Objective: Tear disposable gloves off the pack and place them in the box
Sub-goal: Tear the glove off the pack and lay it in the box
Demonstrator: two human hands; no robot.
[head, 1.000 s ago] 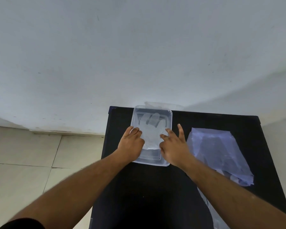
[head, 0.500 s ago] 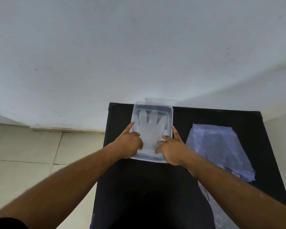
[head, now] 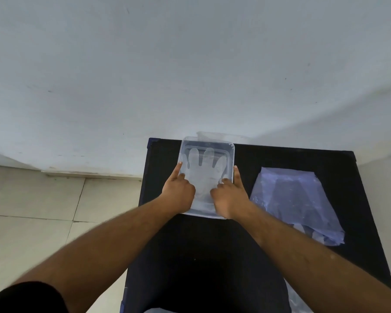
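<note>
pressing glove [head: 202, 175] flat in box [head: 207, 142]

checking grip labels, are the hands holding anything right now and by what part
Nothing is gripped. Both hands, left and right, press the clear glove flat near its cuff end inside the box, index fingers along the side walls.
</note>
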